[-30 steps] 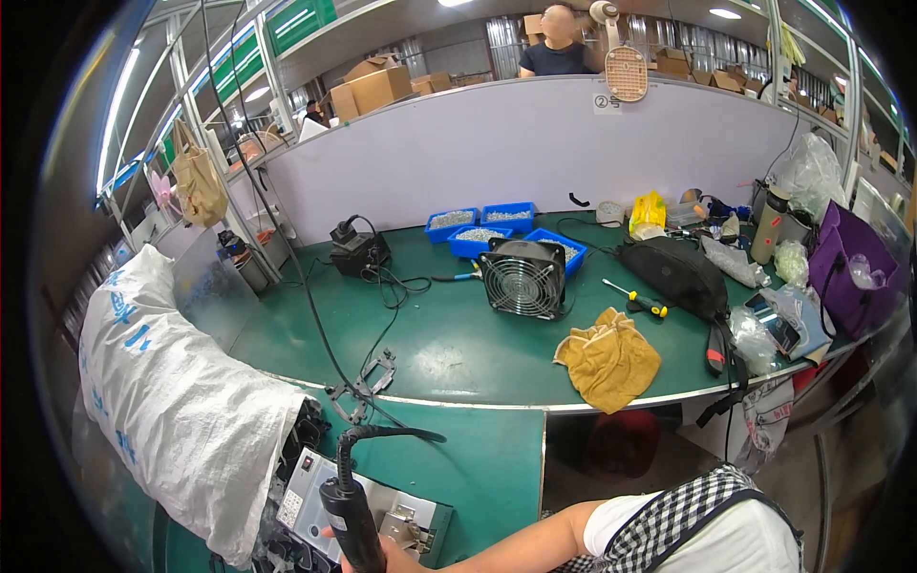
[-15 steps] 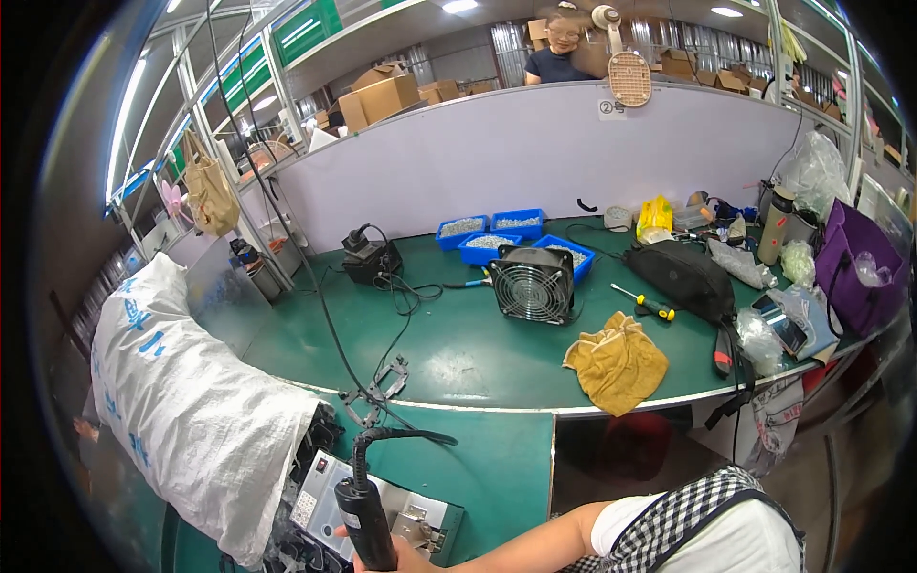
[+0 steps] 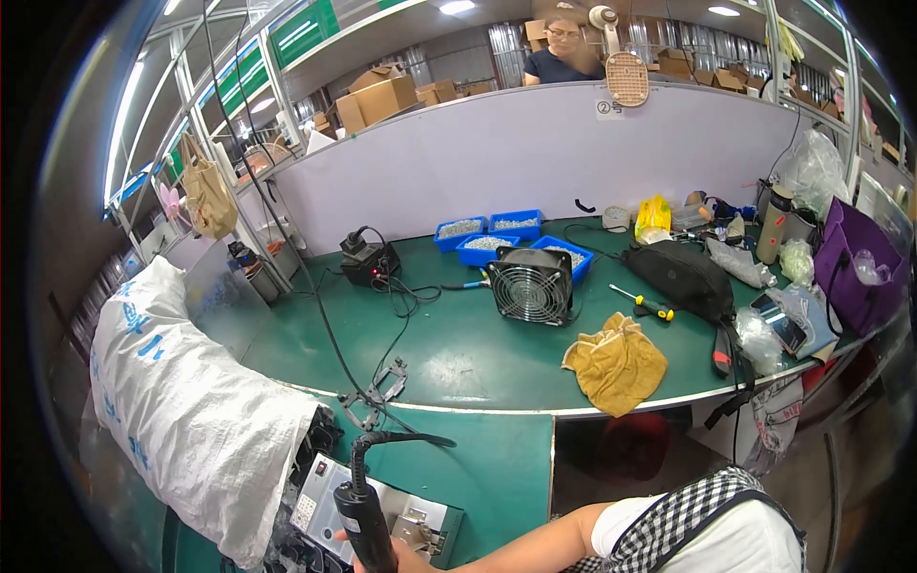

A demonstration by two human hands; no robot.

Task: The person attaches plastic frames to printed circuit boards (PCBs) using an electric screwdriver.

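My right hand (image 3: 406, 557) is closed round a black electric screwdriver (image 3: 365, 527) at the lower edge. The tool stands nearly upright, its cable leaving the top and curving right. Behind and below it sits a grey box-shaped machine (image 3: 325, 495) with a red switch and a metal fixture (image 3: 415, 528) on top. The screwdriver's lower end is out of the picture. My left hand does not show. Left of the machine, a large white woven sack (image 3: 205, 420) lies with its mouth open, dark parts (image 3: 320, 435) spilling from it.
On the green bench stand blue trays of small metal pieces (image 3: 516, 215), a black fan (image 3: 533, 286) and a black power unit (image 3: 373, 263). Further right lie a yellow-brown cloth (image 3: 616, 365), a screwdriver (image 3: 654, 307), a black pouch (image 3: 680, 277) and a purple bag (image 3: 860, 253). A co-worker (image 3: 564, 53) is beyond the partition.
A small red light now shows on the black power unit. The co-worker beyond the partition has shifted slightly. My right hand and its tool hold almost the same place.
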